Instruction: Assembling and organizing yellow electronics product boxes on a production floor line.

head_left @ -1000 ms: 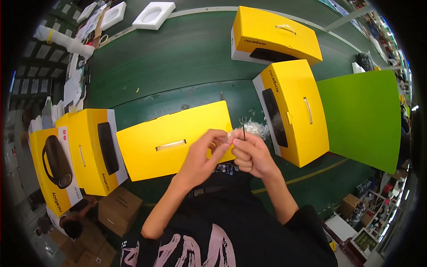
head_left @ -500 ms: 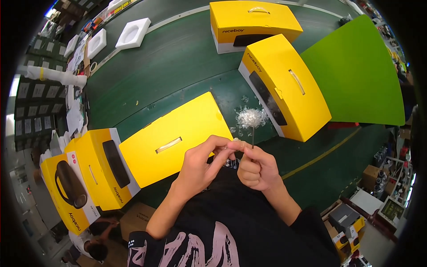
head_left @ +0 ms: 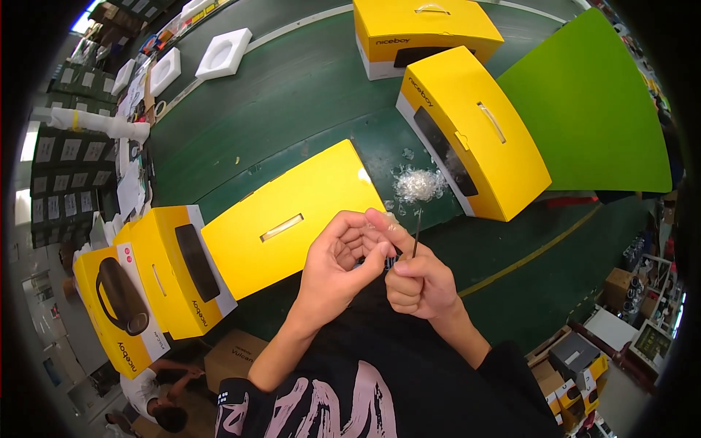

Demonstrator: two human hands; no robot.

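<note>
My right hand (head_left: pixel 420 285) is closed round a thin dark metal tool (head_left: pixel 417 232), which stands upright with its tip above the fist. The right index finger stretches toward my left hand (head_left: pixel 339 259). That hand has its fingers curved and its thumb apart, with nothing plainly held in it. A small clear bit seems to sit by the right index finger, too small to make out. Just beyond both hands, a pile of clear plastic bits (head_left: pixel 420 185) rests on the green table. Close to my left hand lies a yellow box (head_left: pixel 292 197) with a slot handle.
To the right of the pile stands a yellow box (head_left: pixel 478 131), with another yellow box (head_left: pixel 431 22) behind it. Upright boxes (head_left: pixel 171 270) stand at the left. A green sheet (head_left: pixel 584 117) lies far right; white foam trays (head_left: pixel 223 55) sit at the back left. Another person (head_left: pixel 164 398) is at lower left.
My hands have moved apart slightly, and the left thumb and fingers have opened from a pinch. The right index finger has straightened. The whole view has shifted a little.
</note>
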